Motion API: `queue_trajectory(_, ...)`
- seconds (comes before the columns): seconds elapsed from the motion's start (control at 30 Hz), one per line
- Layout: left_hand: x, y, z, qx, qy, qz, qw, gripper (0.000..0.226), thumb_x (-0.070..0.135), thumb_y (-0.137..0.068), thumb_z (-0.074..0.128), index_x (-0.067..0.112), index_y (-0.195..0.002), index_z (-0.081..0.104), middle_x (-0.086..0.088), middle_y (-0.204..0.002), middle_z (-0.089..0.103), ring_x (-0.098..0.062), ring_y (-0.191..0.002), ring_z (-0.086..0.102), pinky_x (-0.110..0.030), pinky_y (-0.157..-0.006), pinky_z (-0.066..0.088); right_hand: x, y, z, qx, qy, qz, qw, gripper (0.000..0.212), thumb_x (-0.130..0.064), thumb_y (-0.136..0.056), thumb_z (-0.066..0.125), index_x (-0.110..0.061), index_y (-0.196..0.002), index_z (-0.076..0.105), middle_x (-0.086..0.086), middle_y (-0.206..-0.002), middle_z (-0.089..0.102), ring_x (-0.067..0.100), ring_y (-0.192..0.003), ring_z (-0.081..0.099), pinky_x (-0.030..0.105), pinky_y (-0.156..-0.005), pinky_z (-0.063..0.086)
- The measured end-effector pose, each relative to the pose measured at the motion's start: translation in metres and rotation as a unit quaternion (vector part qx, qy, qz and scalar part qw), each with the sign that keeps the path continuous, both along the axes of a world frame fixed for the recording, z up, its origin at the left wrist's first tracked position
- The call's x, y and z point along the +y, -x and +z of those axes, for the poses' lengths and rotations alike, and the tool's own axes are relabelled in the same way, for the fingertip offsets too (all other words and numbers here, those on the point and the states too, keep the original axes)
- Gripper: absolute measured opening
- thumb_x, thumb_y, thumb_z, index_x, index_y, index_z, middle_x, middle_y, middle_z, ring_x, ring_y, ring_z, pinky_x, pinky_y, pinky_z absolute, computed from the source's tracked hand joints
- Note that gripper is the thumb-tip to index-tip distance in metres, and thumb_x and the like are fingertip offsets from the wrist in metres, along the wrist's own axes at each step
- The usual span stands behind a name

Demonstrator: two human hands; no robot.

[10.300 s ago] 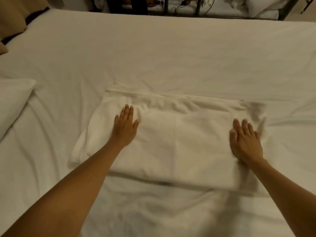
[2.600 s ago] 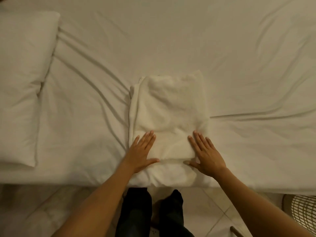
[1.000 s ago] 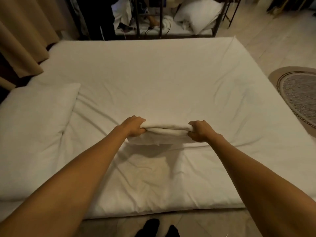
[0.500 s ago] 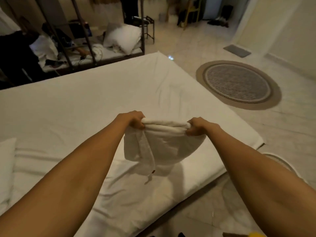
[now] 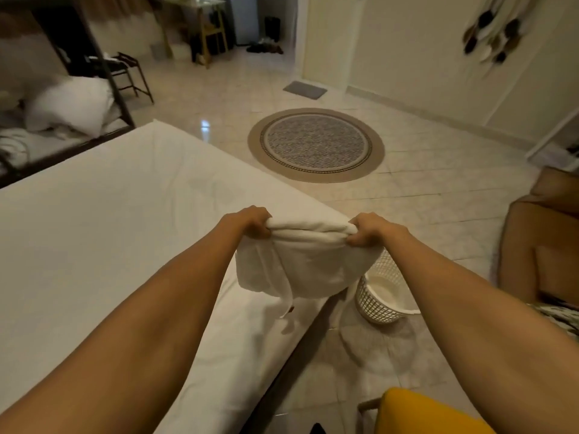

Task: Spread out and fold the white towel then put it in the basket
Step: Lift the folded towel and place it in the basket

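- Left hand (image 5: 253, 221) and right hand (image 5: 366, 230) each clench an end of the folded towel (image 5: 300, 261), held in the air.
- It hangs over the bed (image 5: 109, 230) edge.
- White basket (image 5: 380, 296) stands on open floor (image 5: 423, 189) just beyond, partly hidden by the towel.

My fingertips are tucked under the towel (image 5: 308, 261), so on my left hand (image 5: 250, 221) and my right hand (image 5: 368, 229) only knuckles show. The towel and my right arm cover most of the basket (image 5: 374, 300); its far rim and what lies inside I cannot tell. A small tag hanging from the towel is too tiny to read. The yellow seat (image 5: 423, 415) is cut off by the bottom edge, the brown chair (image 5: 542, 239) by the right edge. The far doorway is blurred.
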State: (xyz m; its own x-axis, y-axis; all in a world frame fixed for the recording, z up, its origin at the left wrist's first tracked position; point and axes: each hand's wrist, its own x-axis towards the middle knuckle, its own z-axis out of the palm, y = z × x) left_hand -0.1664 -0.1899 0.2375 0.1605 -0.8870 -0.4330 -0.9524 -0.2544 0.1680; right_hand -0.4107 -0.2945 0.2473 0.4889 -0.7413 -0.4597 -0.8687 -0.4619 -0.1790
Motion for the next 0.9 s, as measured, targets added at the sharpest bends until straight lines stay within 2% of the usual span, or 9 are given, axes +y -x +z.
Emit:
queue_trajectory(0.23, -0.106, 0.093, -0.003, -0.002, 0.011, -0.053, 0.999, 0.030, 0.024, -0.088, 0.055, 0.006, -0.110, 0.062, -0.014, -0.122, 0.062, -0.031, -0.112, 0.056, -0.037, -0.094, 0.044, -0.073, 0.100, 0.003, 0.000, -0.012, -0.077, 0.997, 0.030, -0.033, -0.079, 0.060, -0.025, -0.107, 0.066, 0.008, -0.110, 0.064, 0.027, -0.101, 0.058, 0.040, -0.088, 0.050)
queue_trajectory(0.43, -0.177, 0.161, -0.011, 0.012, 0.010, -0.089, 0.996, 0.032, 0.027, -0.088, 0.056, 0.007, -0.112, 0.063, -0.013, -0.118, 0.064, -0.031, -0.107, 0.060, -0.035, -0.088, 0.046, -0.114, 0.171, -0.004, -0.014, -0.014, -0.156, 0.988, 0.018, -0.031, -0.078, 0.059, -0.025, -0.094, 0.063, 0.008, -0.104, 0.064, 0.027, -0.094, 0.058, 0.036, -0.080, 0.050)
queue_trajectory(0.57, -0.223, 0.198, -0.020, 0.037, 0.016, -0.104, 0.994, 0.036, 0.033, -0.090, 0.054, 0.004, -0.109, 0.063, -0.016, -0.117, 0.065, -0.033, -0.106, 0.060, -0.036, -0.086, 0.046, -0.142, 0.206, -0.016, -0.019, -0.007, -0.216, 0.976, 0.033, -0.037, -0.074, 0.059, -0.021, -0.103, 0.064, 0.008, -0.106, 0.064, 0.028, -0.092, 0.059, 0.036, -0.076, 0.050)
queue_trajectory(0.67, -0.255, 0.221, -0.036, 0.067, 0.017, -0.103, 0.992, 0.041, 0.036, -0.089, 0.054, 0.003, -0.112, 0.062, -0.018, -0.118, 0.064, -0.034, -0.107, 0.060, -0.036, -0.084, 0.046, -0.164, 0.225, -0.029, -0.030, -0.006, -0.266, 0.964, 0.036, -0.038, -0.073, 0.059, -0.018, -0.102, 0.064, 0.008, -0.104, 0.064, 0.028, -0.088, 0.060, 0.035, -0.072, 0.050)
queue_trajectory(0.77, -0.289, 0.240, -0.058, 0.098, 0.011, -0.085, 0.991, 0.044, 0.038, -0.089, 0.056, 0.005, -0.117, 0.060, -0.016, -0.119, 0.064, -0.032, -0.106, 0.060, -0.034, -0.083, 0.046, -0.189, 0.236, -0.047, -0.035, -0.013, -0.314, 0.949, 0.035, -0.038, -0.074, 0.058, -0.014, -0.100, 0.061, 0.011, -0.104, 0.062, 0.029, -0.087, 0.059, 0.037, -0.073, 0.053)
queue_trajectory(0.9, -0.335, 0.263, -0.089, 0.137, -0.008, -0.047, 0.989, 0.044, 0.033, -0.093, 0.050, 0.001, -0.122, 0.056, -0.018, -0.122, 0.061, -0.032, -0.107, 0.058, -0.034, -0.087, 0.045, -0.229, 0.240, -0.076, -0.056, -0.027, -0.389, 0.919, 0.048, -0.039, -0.073, 0.058, -0.008, -0.110, 0.059, 0.016, -0.111, 0.060, 0.035, -0.090, 0.060, 0.043, -0.075, 0.057)
